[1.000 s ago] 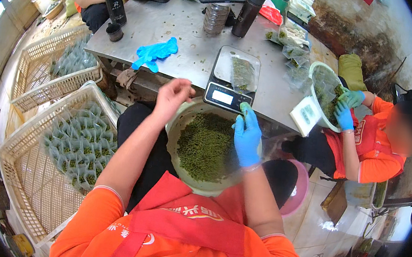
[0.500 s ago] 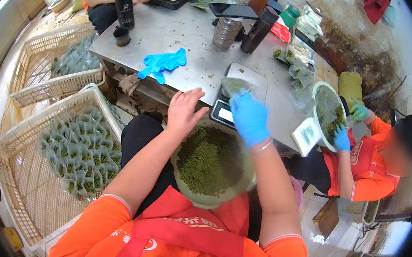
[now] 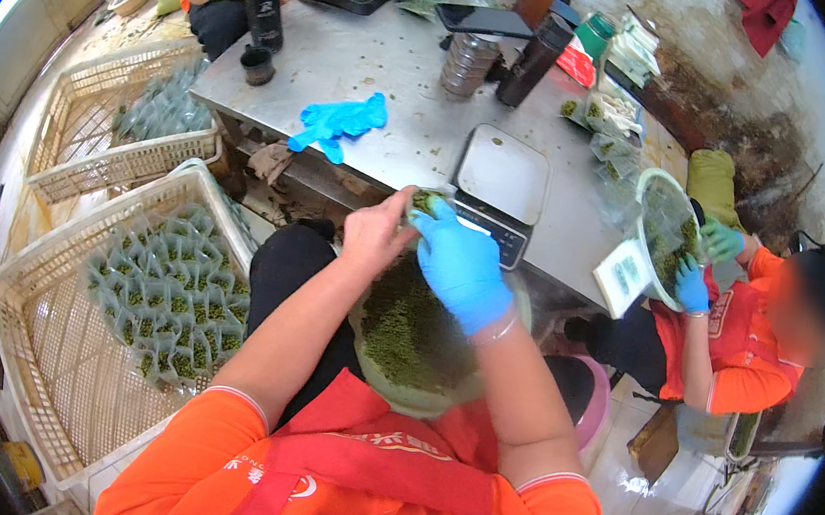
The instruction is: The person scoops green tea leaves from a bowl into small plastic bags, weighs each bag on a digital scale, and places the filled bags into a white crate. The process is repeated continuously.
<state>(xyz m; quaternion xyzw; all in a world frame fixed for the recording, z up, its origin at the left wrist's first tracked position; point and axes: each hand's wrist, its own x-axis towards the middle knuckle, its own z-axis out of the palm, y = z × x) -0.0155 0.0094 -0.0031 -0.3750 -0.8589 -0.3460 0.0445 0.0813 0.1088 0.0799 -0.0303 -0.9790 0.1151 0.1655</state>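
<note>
Both my hands meet over the near edge of the table, around a small clear plastic bag (image 3: 425, 202) with green bits in it. My bare left hand (image 3: 372, 237) is closed on the bag's left side. On the other side my right hand (image 3: 464, 269), in a blue glove, pinches it; the fingers partly hide the bag. Below them a pale round basin (image 3: 417, 405) rests at my lap, holding a heap of loose green granules (image 3: 404, 322). Just beyond my right hand, a digital scale (image 3: 504, 172) stands on the table with a bare pan.
On the metal table (image 3: 396, 125) lie a blue glove (image 3: 339, 124), flasks and a phone (image 3: 484, 21). At left, a plastic crate (image 3: 66, 392) holds rows of filled bags (image 3: 172, 298); another crate stands behind. A co-worker (image 3: 736, 332) at right handles a basin (image 3: 649, 187); another person sits across.
My right hand has brought the bag off the scale, back and left toward me. My left hand, open before, has closed on the bag. The view has shifted slightly.
</note>
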